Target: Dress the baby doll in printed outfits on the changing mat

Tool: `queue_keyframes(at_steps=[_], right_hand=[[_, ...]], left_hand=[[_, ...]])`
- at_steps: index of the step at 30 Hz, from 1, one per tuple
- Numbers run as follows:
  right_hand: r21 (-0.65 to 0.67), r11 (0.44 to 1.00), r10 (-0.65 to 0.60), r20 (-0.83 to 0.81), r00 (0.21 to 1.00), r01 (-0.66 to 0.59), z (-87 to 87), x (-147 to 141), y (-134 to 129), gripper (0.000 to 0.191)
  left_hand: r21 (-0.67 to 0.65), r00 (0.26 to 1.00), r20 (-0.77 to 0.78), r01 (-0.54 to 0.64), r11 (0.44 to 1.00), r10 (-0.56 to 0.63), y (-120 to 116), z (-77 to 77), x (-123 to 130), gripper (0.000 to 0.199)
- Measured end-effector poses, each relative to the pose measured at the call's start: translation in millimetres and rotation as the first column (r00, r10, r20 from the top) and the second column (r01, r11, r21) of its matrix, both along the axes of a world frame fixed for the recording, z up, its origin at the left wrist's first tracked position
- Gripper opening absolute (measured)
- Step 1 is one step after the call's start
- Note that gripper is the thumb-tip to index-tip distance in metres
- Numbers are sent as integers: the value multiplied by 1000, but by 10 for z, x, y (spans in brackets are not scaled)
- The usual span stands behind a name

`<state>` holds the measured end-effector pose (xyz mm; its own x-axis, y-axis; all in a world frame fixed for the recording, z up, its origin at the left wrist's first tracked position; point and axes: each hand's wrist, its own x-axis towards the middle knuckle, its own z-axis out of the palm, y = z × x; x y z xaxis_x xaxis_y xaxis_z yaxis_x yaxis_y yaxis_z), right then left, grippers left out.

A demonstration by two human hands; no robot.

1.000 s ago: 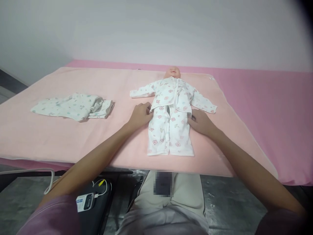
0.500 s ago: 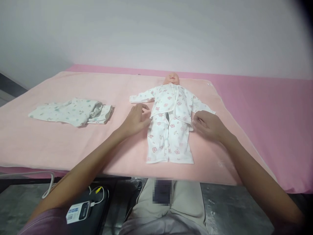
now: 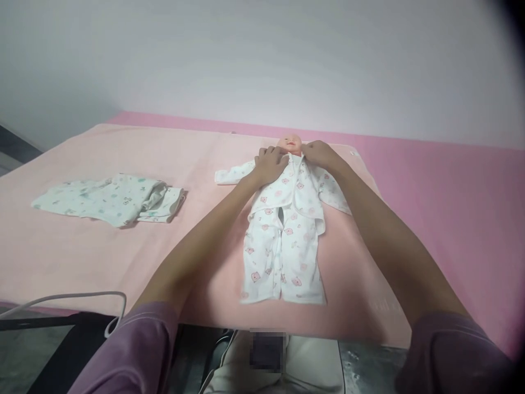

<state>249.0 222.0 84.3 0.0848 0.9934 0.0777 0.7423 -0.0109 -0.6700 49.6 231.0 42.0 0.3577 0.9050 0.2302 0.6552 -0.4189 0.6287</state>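
A doll [image 3: 291, 143] lies on its back, dressed in a white patterned top [image 3: 283, 189] and white patterned trousers [image 3: 283, 257]. My left hand [image 3: 271, 164] rests on the top at the shoulder on the left side of the picture, its fingers apart beside the doll's neck. At the other shoulder, close to the doll's head, is my right hand [image 3: 320, 153]; its fingers are bent near the collar, and their tips are too small and hidden to read.
Folded white clothes with a green and grey print [image 3: 110, 200] lie at the left on the pink blanket [image 3: 197, 158]. A white cable [image 3: 82, 294] loops over the front left edge. A pale wall rises behind.
Both my hands have moved from beside the doll's waist up to its shoulders and neck. The view has shifted slightly, and the white device below the table edge no longer shows.
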Motion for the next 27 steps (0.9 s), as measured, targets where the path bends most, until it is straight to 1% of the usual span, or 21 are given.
queue_keyframes(at_steps=[2, 3, 4, 6, 8, 9, 10, 12, 14, 16, 18, 22, 24, 27], right_hand=[[18, 1000, 14, -188, 982, -10, -40, 12, 50, 43], [24, 1000, 23, -242, 970, -18, -64, 1, 47, 40], [42, 999, 33, -262, 965, -23, -88, -17, 19, 37], [145, 989, 28, -244, 969, 9, -126, -62, -126, 27], [278, 959, 8, -211, 977, 52, -137, -93, -384, 23], [314, 948, 18, -194, 981, 45, -134, -101, -539, 24], [315, 949, 48, -167, 985, 7, -128, -105, -697, 26], [233, 967, 129, -91, 987, -105, -121, -116, -973, 30], [160, 973, 175, -24, 984, -169, -135, -138, -1139, 34], [149, 971, 185, 10, 983, -185, -171, -164, -1183, 36], [152, 967, 203, 15, 979, -203, -214, -183, -1146, 34], [164, 960, 229, 17, 973, -228, -271, -177, -1049, 19], [161, 959, 239, -20, 971, -233, -277, -148, -1030, 14], [142, 952, 291, -136, 947, -273, -276, -66, -1010, 5]], left_hand=[[-10, 999, 39, 25, 1000, -24, -60, -39, -37, 40], [-16, 998, 57, 32, 999, -31, -96, -41, -57, 40], [-13, 997, 73, 29, 1000, -27, -135, -33, -76, 38], [41, 995, 100, -2, 999, -2, -226, 10, -112, 32], [133, 991, 131, -23, 991, 6, -337, 76, -153, 22], [149, 990, 143, -10, 989, -11, -396, 113, -178, 17], [131, 988, 149, 25, 991, -45, -453, 151, -204, 14], [21, 981, 152, 121, 992, -122, -539, 220, -256, 17], [-98, 977, 132, 181, 979, -167, -569, 272, -299, 17], [-169, 979, 96, 195, 966, -181, -550, 303, -327, 15], [-211, 977, 78, 211, 954, -199, -515, 318, -341, 13], [-224, 969, 102, 244, 944, -226, -486, 322, -348, 13], [-231, 967, 106, 249, 941, -230, -482, 314, -348, 14], [-259, 965, 115, 258, 931, -236, -455, 292, -343, 16]])
